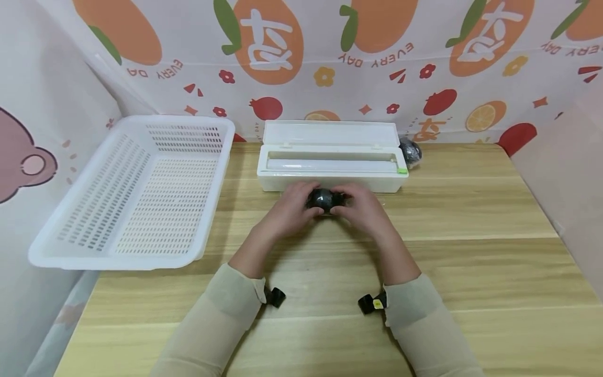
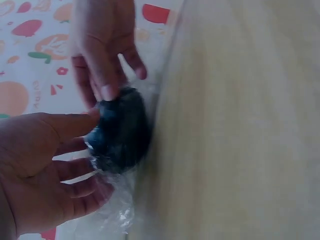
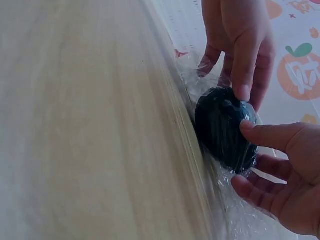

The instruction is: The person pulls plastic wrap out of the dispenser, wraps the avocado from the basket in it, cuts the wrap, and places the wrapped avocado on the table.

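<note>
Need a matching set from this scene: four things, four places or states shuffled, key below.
Things
1. White perforated plastic basket
2. Long white box with a hinged lid
3. Nearer dark rounded object in clear film
4. Small bright green piece

Places and states
A. Between the left hand and right hand, touched by both
B. On the box, near its right end
C. At the left side of the wood-grain table
D. Standing open, a pale roll inside

Pairs: 1-C, 2-D, 3-A, 4-B
</note>
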`<state>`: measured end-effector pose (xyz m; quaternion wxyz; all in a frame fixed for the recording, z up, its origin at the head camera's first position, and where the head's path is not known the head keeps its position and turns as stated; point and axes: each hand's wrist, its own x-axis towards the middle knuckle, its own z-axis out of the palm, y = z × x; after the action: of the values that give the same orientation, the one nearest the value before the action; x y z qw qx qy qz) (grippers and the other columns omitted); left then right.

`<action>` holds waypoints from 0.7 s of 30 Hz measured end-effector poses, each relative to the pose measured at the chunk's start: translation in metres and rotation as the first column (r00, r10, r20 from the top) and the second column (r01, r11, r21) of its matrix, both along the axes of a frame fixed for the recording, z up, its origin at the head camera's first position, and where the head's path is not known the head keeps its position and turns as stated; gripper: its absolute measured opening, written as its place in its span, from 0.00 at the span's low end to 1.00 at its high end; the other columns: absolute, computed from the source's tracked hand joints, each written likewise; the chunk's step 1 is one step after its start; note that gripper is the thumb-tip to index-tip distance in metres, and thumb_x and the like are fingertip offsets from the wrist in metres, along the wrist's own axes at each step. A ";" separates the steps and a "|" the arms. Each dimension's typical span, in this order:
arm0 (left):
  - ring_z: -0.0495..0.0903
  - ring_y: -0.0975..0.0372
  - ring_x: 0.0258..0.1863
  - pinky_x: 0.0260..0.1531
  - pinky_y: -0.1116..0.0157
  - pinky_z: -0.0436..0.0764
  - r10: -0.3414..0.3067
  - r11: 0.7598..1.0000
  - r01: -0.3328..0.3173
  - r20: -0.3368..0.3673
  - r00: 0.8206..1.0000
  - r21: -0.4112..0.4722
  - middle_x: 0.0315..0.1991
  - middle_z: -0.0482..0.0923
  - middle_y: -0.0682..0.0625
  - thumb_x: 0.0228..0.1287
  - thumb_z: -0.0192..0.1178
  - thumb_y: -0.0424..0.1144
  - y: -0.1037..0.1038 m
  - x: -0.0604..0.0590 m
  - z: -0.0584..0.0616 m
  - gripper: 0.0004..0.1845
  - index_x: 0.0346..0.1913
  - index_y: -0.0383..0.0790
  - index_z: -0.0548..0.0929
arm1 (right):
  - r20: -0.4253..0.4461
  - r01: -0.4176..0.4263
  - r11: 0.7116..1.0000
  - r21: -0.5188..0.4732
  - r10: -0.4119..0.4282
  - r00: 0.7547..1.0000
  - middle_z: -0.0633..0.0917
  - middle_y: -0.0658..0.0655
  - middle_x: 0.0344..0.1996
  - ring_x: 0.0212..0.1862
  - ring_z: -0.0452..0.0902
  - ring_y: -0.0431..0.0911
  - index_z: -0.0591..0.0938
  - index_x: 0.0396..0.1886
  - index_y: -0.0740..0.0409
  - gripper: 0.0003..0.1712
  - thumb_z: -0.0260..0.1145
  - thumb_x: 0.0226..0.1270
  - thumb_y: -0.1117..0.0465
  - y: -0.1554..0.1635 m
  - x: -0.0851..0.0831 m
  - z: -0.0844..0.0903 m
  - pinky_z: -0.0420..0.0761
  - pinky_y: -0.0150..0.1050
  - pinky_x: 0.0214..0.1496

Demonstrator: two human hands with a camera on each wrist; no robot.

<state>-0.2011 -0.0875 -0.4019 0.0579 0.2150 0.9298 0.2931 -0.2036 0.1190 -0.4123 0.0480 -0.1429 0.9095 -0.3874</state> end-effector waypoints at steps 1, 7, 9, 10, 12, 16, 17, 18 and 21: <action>0.66 0.48 0.68 0.69 0.52 0.64 0.009 1.000 -0.009 0.006 1.000 0.011 0.67 0.70 0.41 0.65 0.65 0.42 0.000 0.000 0.003 0.32 0.69 0.38 0.69 | -0.003 -0.004 1.000 -0.004 0.004 1.000 0.81 0.57 0.58 0.62 0.73 0.54 0.81 0.59 0.53 0.27 0.75 0.58 0.61 0.001 0.000 -0.001 0.71 0.52 0.66; 0.76 0.50 0.56 0.58 0.54 0.76 0.089 0.990 -0.092 0.030 0.996 0.103 0.59 0.76 0.40 0.60 0.69 0.33 0.003 0.005 0.019 0.28 0.64 0.37 0.76 | -0.008 -0.022 0.999 -0.038 0.022 1.000 0.81 0.56 0.58 0.60 0.75 0.53 0.81 0.58 0.52 0.26 0.74 0.59 0.60 0.008 -0.003 -0.003 0.74 0.51 0.64; 0.77 0.50 0.54 0.56 0.55 0.77 0.100 0.988 -0.105 0.052 0.994 0.110 0.57 0.77 0.40 0.58 0.69 0.31 0.005 0.005 0.018 0.27 0.62 0.36 0.78 | -0.006 -0.027 0.999 -0.045 0.027 1.000 0.81 0.56 0.58 0.59 0.76 0.52 0.81 0.58 0.52 0.26 0.74 0.59 0.60 0.009 -0.004 -0.004 0.74 0.50 0.63; 0.77 0.50 0.53 0.56 0.55 0.77 0.105 0.988 -0.112 0.063 0.992 0.110 0.57 0.77 0.40 0.58 0.70 0.31 0.005 0.005 0.016 0.27 0.61 0.36 0.78 | -0.007 -0.029 0.999 -0.044 0.029 1.000 0.81 0.55 0.57 0.59 0.76 0.52 0.82 0.58 0.52 0.25 0.74 0.59 0.60 0.009 -0.004 -0.004 0.75 0.50 0.63; 0.75 0.51 0.54 0.57 0.55 0.76 0.122 0.985 -0.130 0.081 0.989 0.111 0.55 0.76 0.40 0.57 0.70 0.31 0.007 0.004 0.010 0.26 0.60 0.35 0.79 | -0.006 -0.030 0.998 -0.047 0.030 1.000 0.82 0.55 0.57 0.58 0.76 0.51 0.82 0.57 0.52 0.25 0.75 0.59 0.60 0.009 -0.005 -0.005 0.75 0.49 0.63; 0.72 0.51 0.58 0.62 0.54 0.72 0.161 0.974 -0.173 0.096 0.982 0.145 0.56 0.73 0.41 0.56 0.72 0.34 0.009 0.003 0.000 0.27 0.60 0.36 0.78 | 0.004 -0.022 0.998 -0.052 0.023 1.000 0.82 0.55 0.55 0.56 0.77 0.50 0.82 0.56 0.52 0.24 0.75 0.59 0.60 0.008 -0.005 -0.005 0.75 0.48 0.62; 0.71 0.51 0.59 0.63 0.54 0.71 0.164 0.972 -0.177 0.094 0.982 0.157 0.57 0.73 0.42 0.56 0.73 0.35 0.008 0.002 -0.002 0.28 0.60 0.36 0.78 | 0.008 -0.019 0.998 -0.056 0.020 1.000 0.82 0.54 0.55 0.56 0.77 0.50 0.82 0.56 0.52 0.24 0.75 0.59 0.60 0.008 -0.005 -0.005 0.76 0.48 0.61; 0.71 0.52 0.60 0.64 0.54 0.70 0.161 0.971 -0.174 0.088 0.983 0.166 0.58 0.72 0.42 0.55 0.73 0.36 0.008 0.002 -0.003 0.28 0.60 0.37 0.78 | 0.014 -0.018 0.998 -0.061 0.019 1.000 0.82 0.54 0.55 0.55 0.77 0.50 0.82 0.56 0.52 0.24 0.75 0.59 0.59 0.008 -0.005 -0.005 0.76 0.48 0.61; 0.70 0.53 0.62 0.66 0.54 0.69 0.155 0.969 -0.165 0.067 0.986 0.183 0.59 0.72 0.43 0.55 0.73 0.38 0.007 0.001 -0.006 0.29 0.60 0.38 0.77 | 0.045 -0.016 0.996 -0.088 0.020 0.999 0.82 0.53 0.55 0.55 0.78 0.49 0.82 0.56 0.50 0.23 0.74 0.60 0.58 0.009 -0.007 -0.005 0.77 0.48 0.59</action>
<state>-0.2000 -0.0808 -0.4077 0.0377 0.1363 0.9103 0.3890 -0.2103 0.1277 -0.4174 0.0660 -0.1443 0.8891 -0.4294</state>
